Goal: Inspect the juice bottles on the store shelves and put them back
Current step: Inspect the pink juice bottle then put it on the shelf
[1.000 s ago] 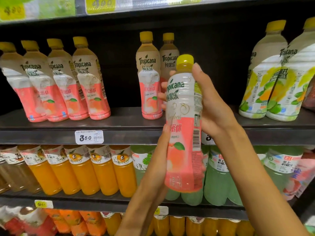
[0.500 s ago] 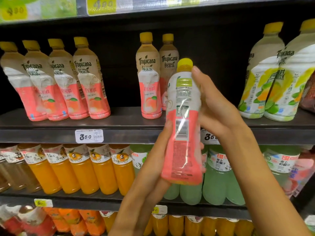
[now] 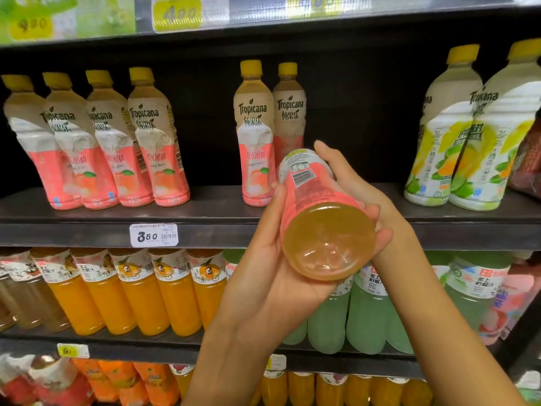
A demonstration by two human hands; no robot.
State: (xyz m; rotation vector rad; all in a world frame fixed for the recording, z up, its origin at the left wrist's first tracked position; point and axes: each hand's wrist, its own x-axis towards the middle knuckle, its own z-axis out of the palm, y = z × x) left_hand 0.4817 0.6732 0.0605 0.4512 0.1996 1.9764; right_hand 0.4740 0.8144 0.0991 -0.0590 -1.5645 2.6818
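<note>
I hold a pink-labelled peach juice bottle (image 3: 320, 230) in both hands in front of the middle shelf. It is tipped so its round clear base faces me and its cap points away, hidden. My left hand (image 3: 263, 276) cups it from below and the left. My right hand (image 3: 355, 186) wraps its right side and top. Two matching peach bottles (image 3: 254, 133) stand on the shelf just behind it, and several more (image 3: 96, 142) lean at the left.
The dark middle shelf (image 3: 205, 206) has a gap between the two peach groups and another right of the held bottle. Two large lime-labelled bottles (image 3: 468, 127) stand at the right. Orange juice bottles (image 3: 140, 291) and pale green bottles (image 3: 363, 312) fill the shelf below.
The bottle went from upright with its label facing me, through a turn showing its back, to tipped over with its base toward me. Both hands stayed on it.
</note>
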